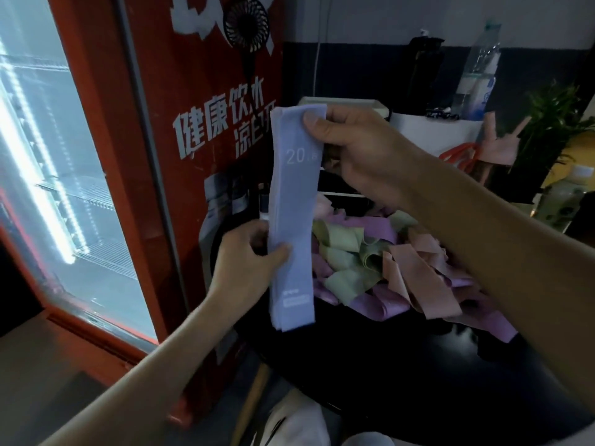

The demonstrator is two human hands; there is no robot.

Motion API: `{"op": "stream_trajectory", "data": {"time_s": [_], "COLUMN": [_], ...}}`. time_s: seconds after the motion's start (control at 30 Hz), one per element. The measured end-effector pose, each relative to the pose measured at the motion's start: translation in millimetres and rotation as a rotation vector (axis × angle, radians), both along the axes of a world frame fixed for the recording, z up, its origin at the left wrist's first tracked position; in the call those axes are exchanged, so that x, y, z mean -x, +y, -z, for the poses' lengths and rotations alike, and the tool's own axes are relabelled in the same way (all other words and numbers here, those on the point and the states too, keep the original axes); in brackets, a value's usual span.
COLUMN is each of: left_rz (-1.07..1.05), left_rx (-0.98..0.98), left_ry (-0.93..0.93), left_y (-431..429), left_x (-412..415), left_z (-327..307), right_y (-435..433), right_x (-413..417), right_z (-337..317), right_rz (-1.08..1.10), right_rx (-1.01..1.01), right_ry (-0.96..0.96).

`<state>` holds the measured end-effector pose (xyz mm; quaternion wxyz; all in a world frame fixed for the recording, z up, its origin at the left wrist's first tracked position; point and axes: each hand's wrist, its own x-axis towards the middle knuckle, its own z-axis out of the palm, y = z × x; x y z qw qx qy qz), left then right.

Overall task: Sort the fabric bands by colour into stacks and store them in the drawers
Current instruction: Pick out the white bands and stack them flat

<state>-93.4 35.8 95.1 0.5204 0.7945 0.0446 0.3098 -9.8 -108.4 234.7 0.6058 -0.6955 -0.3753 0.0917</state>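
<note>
While both hands hold a stack of blue bands upright, the blue sort looks under way.
The right hand pinches its top and the left hand its lower part, above the dark table beside the mixed pile. Next, probably: even the edges, then reach what look like white drawers behind. A red fridge stands left, a bottle and plant at the back.
</note>
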Motion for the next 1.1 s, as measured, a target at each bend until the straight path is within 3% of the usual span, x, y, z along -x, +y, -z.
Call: {"op": "stream_trajectory", "data": {"time_s": [0.23,0.47,0.6,0.7,0.77,0.83,0.9,0.97,1.1], "left_rz": [-0.115,0.072,0.192,0.322,0.226,-0.027,-0.138,-0.12,-0.056], "left_rx": [-0.254,-0.281,-0.374,-0.312,-0.184,-0.106,-0.129,-0.201,-0.133], "left_ry": [-0.078,0.003,-0.026,-0.027,-0.066,0.036,0.288,0.415,0.373], "left_y": [27.5,-6.0,-1.2,14.4,27.2,41.6,51.5,56.0,56.3], "left_x": [-16.0,19.7,25.7,29.9,25.5,9.1,-9.9,-22.3,-34.2], "left_z": [-11.7,96.2,112.4,105.3,98.4,93.3,90.5,92.5,95.6], "right_y": [-26.9,-67.3,-77.3,-78.4,-76.8,-72.6,-66.6,-59.9,-45.6], "right_x": [2.0,25.9,29.7,26.4,24.5,22.1,21.3,21.1,16.8], "right_z": [8.6,94.2,116.9,118.6,118.1,119.5,120.9,121.6,123.2], "right_rz": [-0.013,-0.042,-0.044,-0.093,-0.126,-0.133,-0.148,-0.162,-0.144], "right_rx": [-0.05,0.069,0.091,0.065,0.062,0.075,0.089,0.093,0.061], "right_ry": [0.051,0.21,0.273,0.304,0.312,0.299,0.308,0.317,0.327]}}
